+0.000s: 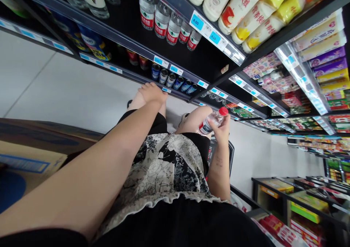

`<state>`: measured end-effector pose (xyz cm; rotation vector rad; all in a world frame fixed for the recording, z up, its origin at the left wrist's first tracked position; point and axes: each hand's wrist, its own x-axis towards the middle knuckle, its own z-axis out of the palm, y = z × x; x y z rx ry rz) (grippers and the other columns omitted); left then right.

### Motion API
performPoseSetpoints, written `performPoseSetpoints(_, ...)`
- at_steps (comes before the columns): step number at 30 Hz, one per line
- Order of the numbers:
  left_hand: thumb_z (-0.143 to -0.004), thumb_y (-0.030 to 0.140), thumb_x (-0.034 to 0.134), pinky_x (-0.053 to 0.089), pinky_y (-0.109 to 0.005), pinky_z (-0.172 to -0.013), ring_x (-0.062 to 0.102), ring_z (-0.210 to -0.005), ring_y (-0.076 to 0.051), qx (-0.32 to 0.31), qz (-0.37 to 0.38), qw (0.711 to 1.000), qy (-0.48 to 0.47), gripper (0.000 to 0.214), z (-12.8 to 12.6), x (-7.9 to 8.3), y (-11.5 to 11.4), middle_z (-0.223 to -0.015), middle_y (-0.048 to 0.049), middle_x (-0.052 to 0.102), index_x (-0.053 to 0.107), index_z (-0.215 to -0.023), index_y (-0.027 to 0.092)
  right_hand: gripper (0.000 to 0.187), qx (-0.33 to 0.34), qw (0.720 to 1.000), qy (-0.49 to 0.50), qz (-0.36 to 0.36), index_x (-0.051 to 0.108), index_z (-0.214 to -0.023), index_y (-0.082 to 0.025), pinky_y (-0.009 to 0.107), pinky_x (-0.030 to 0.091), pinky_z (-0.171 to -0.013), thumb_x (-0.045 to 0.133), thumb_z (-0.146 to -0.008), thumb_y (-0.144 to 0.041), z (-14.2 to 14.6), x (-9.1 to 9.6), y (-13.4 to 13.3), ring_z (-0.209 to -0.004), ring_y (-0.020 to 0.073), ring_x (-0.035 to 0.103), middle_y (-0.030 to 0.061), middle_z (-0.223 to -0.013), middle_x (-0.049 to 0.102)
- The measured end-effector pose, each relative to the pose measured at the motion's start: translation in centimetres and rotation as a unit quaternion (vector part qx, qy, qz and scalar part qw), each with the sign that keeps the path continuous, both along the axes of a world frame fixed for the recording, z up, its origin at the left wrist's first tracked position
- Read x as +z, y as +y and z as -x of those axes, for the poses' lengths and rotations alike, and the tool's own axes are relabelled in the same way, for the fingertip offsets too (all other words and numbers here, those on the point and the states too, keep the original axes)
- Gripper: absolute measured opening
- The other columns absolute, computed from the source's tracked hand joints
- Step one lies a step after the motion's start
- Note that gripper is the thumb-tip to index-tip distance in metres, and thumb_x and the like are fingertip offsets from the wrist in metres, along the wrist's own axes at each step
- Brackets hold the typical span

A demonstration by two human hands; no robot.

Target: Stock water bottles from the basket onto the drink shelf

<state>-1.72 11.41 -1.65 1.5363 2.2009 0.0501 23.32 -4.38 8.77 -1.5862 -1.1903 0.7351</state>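
Note:
My right hand [222, 129] is closed around a small clear water bottle [212, 121] with a red cap and a red label, held in front of my knees. My left arm stretches forward, and my left hand [152, 92] lies at the front rail of a low shelf [136, 77], just below a row of drink cans [171, 80]. I see only the back of that hand. Its fingers fold away from me, so whether they grip anything is hidden. I wear black shorts and a patterned black-and-white top.
Dark store shelves run across the top, with water bottles [166, 24], pale drink bottles [246, 10] and blue price tags [197, 22]. A cardboard box [24, 159] lies at my left. Lower racks of packaged goods [300, 199] stand at the right. The floor is pale tile.

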Motion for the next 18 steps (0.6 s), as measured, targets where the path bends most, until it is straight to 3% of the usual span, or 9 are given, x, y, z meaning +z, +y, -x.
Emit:
performPoseSetpoints(6, -0.09, 0.047, 0.049, 0.034, -0.054, -0.106, 0.046, -0.127, -0.043, 0.041, 0.004, 0.999, -0.018, 0.065, 3.6, -0.4, 0.4, -0.137, -0.0291, 0.051, 0.048, -0.14, 0.005, 0.062, 0.0, 0.999, -0.032, 0.015, 0.051, -0.11, -0.02, 0.03, 0.052, -0.088, 0.089, -0.065, -0.038, 0.6, -0.8, 0.9, -0.09, 0.0155, 0.065, 0.0026, -0.102, 0.065)
performPoseSetpoints(14, -0.091, 0.045, 0.049, 0.04, -0.05, -0.103, 0.053, -0.122, -0.039, 0.138, 0.026, 0.99, -0.02, 0.052, 9.0, 0.0, 1.6, -0.127, -0.0236, 0.061, 0.059, -0.127, 0.009, 0.067, -0.085, 0.989, -0.108, 0.057, 0.056, -0.11, -0.016, 0.037, 0.055, -0.09, 0.088, -0.062, -0.051, 0.3, -2.7, 5.0, -0.089, 0.0199, 0.068, 0.0068, -0.1, 0.07)
performPoseSetpoints(18, -0.088, 0.048, 0.051, 0.042, -0.048, -0.1, 0.056, -0.121, -0.038, 0.165, 0.048, 0.984, -0.039, 0.053, 11.6, 0.4, 2.0, -0.125, -0.0215, 0.063, 0.061, -0.123, 0.01, 0.068, -0.163, 0.976, -0.144, 0.03, 0.061, -0.11, -0.013, 0.04, 0.057, -0.09, 0.085, -0.064, -0.057, 1.4, -3.9, 7.3, -0.086, 0.0225, 0.07, 0.0086, -0.096, 0.072)
